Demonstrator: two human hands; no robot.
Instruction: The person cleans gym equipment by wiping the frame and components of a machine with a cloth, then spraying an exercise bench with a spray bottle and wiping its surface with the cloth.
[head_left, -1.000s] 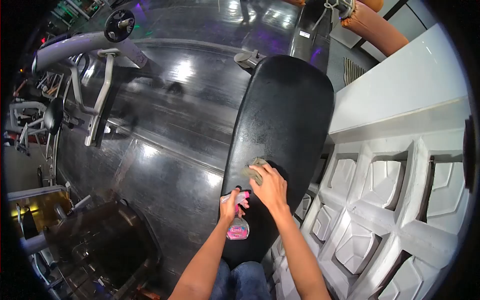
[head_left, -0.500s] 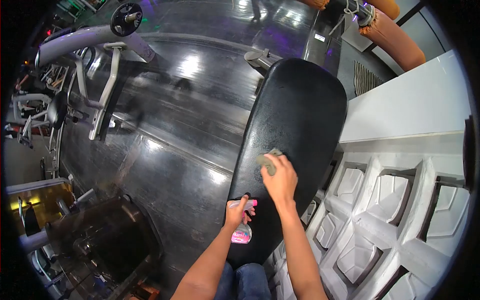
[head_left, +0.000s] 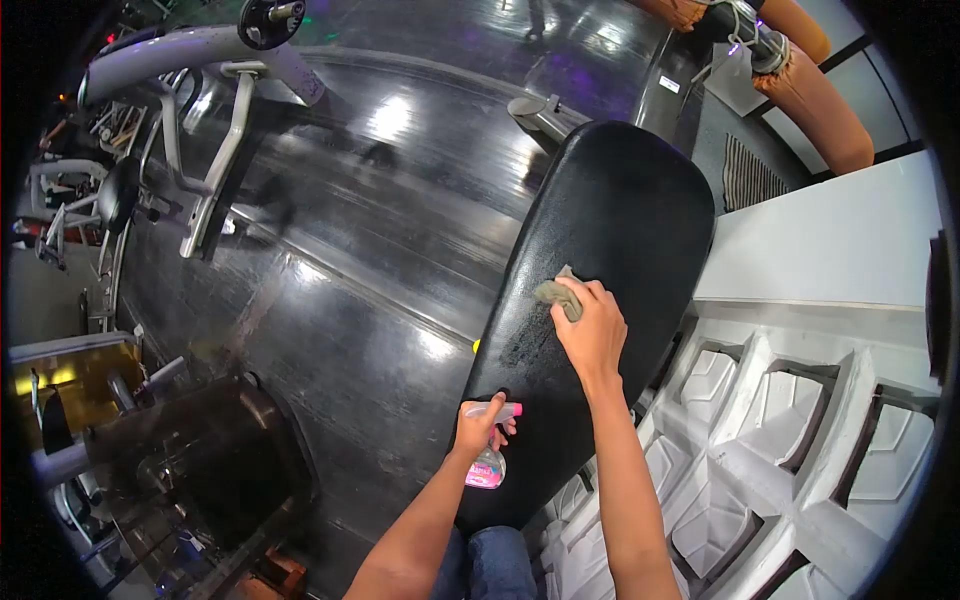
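A long black padded bench [head_left: 640,200] stretches away in front of me. My right hand [head_left: 592,325] is closed around a greyish-green cloth [head_left: 556,296], pressed to the left half of the pad; part of the cloth is hidden by the fingers. Damp-looking streaks show on the pad just below the cloth. My left hand [head_left: 482,425] grips the neck of a clear spray bottle [head_left: 487,472] with a pink label and a pink nozzle, held upright over the bench's near left edge.
A white wall with moulded geometric panels [head_left: 785,415] runs close along the right. Grey exercise machine frames [head_left: 225,150] stand at the upper left. A dark rounded machine part [head_left: 215,465] sits lower left. Orange padded rollers [head_left: 820,110] and a striped mat [head_left: 748,172] are at upper right.
My right hand has slid the cloth slightly up along the bench. The left hand still holds the bottle in nearly the same place. The whole view has shifted a little.
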